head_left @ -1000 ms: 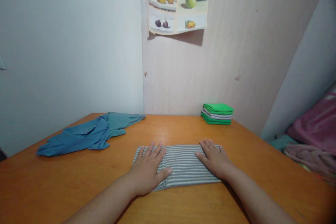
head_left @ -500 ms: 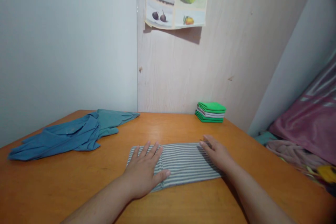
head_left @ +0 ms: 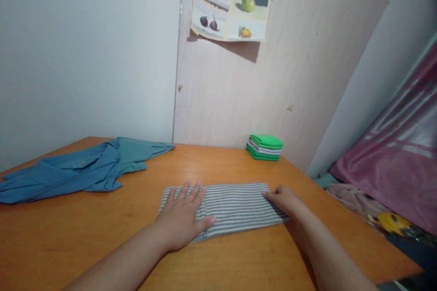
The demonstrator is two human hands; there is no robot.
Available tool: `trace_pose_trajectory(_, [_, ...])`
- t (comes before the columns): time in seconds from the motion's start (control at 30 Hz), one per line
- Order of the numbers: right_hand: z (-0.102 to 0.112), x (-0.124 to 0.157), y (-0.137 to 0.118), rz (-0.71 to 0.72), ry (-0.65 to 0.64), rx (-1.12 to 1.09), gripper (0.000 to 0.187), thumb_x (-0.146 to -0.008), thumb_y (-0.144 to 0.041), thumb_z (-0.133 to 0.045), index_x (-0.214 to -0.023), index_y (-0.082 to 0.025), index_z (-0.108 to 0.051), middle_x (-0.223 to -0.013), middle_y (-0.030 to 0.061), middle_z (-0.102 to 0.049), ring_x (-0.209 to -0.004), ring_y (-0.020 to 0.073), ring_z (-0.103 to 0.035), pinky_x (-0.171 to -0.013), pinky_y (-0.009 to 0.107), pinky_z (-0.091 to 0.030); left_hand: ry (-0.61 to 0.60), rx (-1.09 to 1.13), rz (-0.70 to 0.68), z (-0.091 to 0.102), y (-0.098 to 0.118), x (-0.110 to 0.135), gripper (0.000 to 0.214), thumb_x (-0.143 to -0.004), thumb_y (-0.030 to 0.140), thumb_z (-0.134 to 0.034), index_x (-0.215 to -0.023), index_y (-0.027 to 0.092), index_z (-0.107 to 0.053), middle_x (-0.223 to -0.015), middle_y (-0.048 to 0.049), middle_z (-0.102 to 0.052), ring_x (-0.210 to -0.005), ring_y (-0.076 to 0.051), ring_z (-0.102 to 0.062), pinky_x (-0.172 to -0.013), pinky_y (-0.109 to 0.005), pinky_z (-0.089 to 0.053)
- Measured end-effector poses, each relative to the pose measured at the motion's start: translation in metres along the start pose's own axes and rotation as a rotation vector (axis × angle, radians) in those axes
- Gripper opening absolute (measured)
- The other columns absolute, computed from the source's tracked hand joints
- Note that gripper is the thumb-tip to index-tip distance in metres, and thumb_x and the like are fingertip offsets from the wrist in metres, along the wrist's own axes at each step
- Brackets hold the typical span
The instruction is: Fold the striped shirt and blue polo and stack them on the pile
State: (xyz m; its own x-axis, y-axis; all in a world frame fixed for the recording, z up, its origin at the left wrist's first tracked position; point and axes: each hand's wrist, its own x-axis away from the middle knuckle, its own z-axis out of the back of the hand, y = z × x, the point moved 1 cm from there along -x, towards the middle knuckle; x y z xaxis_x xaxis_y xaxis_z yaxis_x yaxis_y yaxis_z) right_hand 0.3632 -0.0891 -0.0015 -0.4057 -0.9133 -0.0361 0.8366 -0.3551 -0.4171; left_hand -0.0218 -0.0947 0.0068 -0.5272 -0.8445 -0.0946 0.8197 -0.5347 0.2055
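Observation:
A grey-and-white striped cloth [head_left: 235, 209], folded into a long rectangle, lies flat in front of me. My left hand [head_left: 182, 218] rests on its left end, palm down with the fingers spread. At the right end my right hand [head_left: 285, 201] has its fingers curled in and the thumb against the cloth's edge, pinching it. The fingertips on the underside of that hand are hidden.
Blue and teal garments [head_left: 92, 166] lie crumpled on the left of the wooden table [head_left: 211, 263]. A folded green and white cloth stack [head_left: 265, 148] stands at the back right. Pink fabric [head_left: 385, 159] hangs beyond the right edge; a fruit picture [head_left: 230, 4] is on the wall.
My right hand has drawn in from the cloth's far right corner to its right edge, and its fingers have closed. My left hand stays flat on the cloth. The view has tilted slightly.

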Motion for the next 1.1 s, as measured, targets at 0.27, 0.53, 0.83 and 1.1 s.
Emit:
trace_pose_trajectory(0.27, [-0.006, 0.0, -0.019, 0.012, -0.071, -0.097, 0.028, -0.075, -0.038, -0.069, -0.062, -0.021, -0.052, -0.053, -0.0031, -0.054, -0.052, 0.0127, -0.051, -0.049, 0.024, -0.029, 0.01, 0.03, -0.006, -0.001, 0.001, 0.0, 0.092, -0.085, 0.084, -0.027, -0.156, 0.026, -0.032, -0.164, -0.0083, -0.019, -0.151, -0.041, -0.011, -0.117, -0.068, -0.003])
trace_pose_trajectory(0.53, [0.009, 0.007, -0.039, 0.013, -0.096, -0.239, 0.021, -0.08, -0.032, -0.056, -0.064, -0.023, -0.046, -0.049, -0.006, -0.044, -0.046, 0.0109, -0.044, -0.044, 0.023, -0.029, 0.004, 0.069, -0.001, 0.001, 0.004, 0.001, 0.095, -0.083, 0.085, -0.028, -0.156, 0.024, -0.031, -0.164, -0.0086, -0.02, -0.151, -0.041, -0.011, -0.117, -0.068, -0.002])
trace_pose_trajectory(0.83, [0.031, 0.026, -0.101, 0.142, -0.172, -0.264, 0.038, -0.073, -0.017, -0.059, -0.111, -0.018, -0.056, -0.081, 0.0003, -0.068, -0.071, 0.0161, -0.064, -0.056, 0.022, -0.041, 0.004, 0.089, 0.002, 0.0, 0.005, 0.002, 0.097, -0.083, 0.086, -0.025, -0.156, 0.024, -0.03, -0.164, -0.0087, -0.019, -0.151, -0.041, -0.009, -0.117, -0.068, 0.001])
trace_pose_trajectory(1.1, [0.007, 0.049, -0.159, 0.402, -0.12, 0.106, 0.037, -0.072, -0.019, -0.064, -0.108, -0.017, -0.06, -0.096, 0.0078, -0.071, -0.085, 0.0206, -0.064, -0.063, 0.024, -0.038, 0.017, 0.093, -0.007, -0.003, 0.006, 0.001, 0.099, -0.082, 0.088, -0.022, -0.156, 0.023, -0.031, -0.165, -0.0099, -0.017, -0.151, -0.04, -0.007, -0.117, -0.068, 0.001])
